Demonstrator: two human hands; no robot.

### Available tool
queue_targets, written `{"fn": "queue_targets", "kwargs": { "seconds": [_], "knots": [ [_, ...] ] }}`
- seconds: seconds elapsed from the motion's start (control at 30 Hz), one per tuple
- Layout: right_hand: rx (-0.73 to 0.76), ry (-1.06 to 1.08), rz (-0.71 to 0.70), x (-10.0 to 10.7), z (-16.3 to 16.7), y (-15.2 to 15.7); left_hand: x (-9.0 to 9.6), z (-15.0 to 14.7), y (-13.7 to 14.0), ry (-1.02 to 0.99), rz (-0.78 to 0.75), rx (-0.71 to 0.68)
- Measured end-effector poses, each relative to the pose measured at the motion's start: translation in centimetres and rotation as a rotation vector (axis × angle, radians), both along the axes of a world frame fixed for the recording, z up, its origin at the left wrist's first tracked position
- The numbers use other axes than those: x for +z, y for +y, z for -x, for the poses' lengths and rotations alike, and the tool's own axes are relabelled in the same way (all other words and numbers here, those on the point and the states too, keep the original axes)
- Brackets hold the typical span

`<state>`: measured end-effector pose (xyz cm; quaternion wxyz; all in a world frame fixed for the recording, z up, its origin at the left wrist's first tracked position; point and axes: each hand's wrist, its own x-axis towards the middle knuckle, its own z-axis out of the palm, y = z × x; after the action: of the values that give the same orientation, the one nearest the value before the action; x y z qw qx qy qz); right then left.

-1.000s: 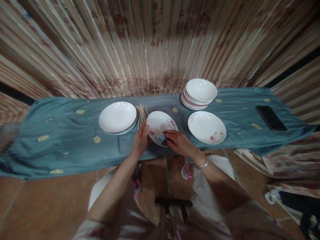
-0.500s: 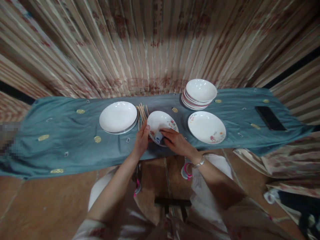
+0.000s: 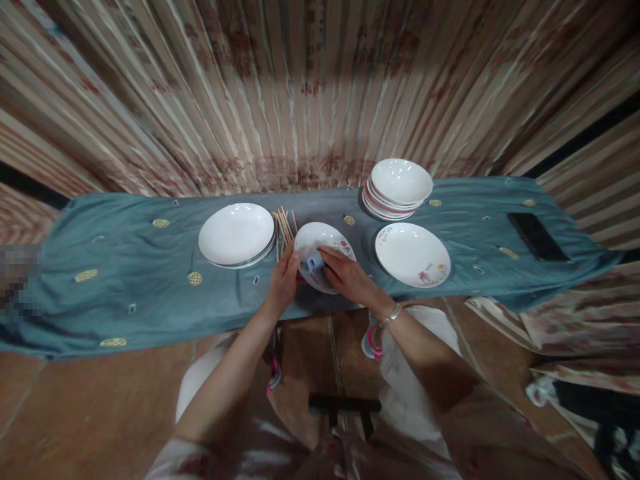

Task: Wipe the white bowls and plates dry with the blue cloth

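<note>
A white plate with small red flowers (image 3: 323, 235) is tilted slightly over the front of the table. My left hand (image 3: 285, 275) grips its left rim, thumb on top and fingers partly hidden below. Over the plate's inner face, my right hand (image 3: 347, 275) is closed on a bundled light-blue cloth (image 3: 313, 261), pressed against the surface. Just behind my left hand lie several wooden chopsticks (image 3: 286, 227). To the right, another flowered plate (image 3: 413, 253) rests on the tablecloth.
Stacked white plates (image 3: 236, 233) stand on the left, and stacked bowls (image 3: 401, 181) at the back right. A black phone (image 3: 537, 237) lies near the right end of the blue-green tablecloth (image 3: 165, 293). Behind the table hangs a patterned curtain (image 3: 280, 100).
My right hand has slid the cloth a little left and up across the plate. My left hand keeps its hold on the rim.
</note>
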<state>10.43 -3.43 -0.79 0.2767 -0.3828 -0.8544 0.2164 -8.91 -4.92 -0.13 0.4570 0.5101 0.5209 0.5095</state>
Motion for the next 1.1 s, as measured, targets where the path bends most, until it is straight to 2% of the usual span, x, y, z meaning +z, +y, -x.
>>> {"fn": "queue_targets", "kwargs": {
  "seconds": [0.27, 0.5, 0.73, 1.0, 1.1],
  "knots": [
    [-0.051, -0.05, 0.013, -0.2, -0.3, 0.9, 0.4, -0.1, -0.1, -0.007, -0.023, 0.002],
    [-0.09, -0.066, 0.028, -0.6, -1.2, 0.7, 1.1, -0.4, -0.4, -0.081, 0.132, -0.015],
    [-0.088, -0.073, 0.045, -0.2, -2.2, -0.4, 0.9, -0.5, -0.1, -0.041, 0.048, 0.027],
    [-0.063, -0.082, 0.025, 0.7, -2.6, -1.4, 1.3, -0.5, -0.1, -0.046, 0.109, 0.018],
    [-0.047, -0.08, 0.012, 1.1, -2.5, -1.9, 1.3, -0.4, 0.0, -0.015, 0.071, 0.016]
  ]
}}
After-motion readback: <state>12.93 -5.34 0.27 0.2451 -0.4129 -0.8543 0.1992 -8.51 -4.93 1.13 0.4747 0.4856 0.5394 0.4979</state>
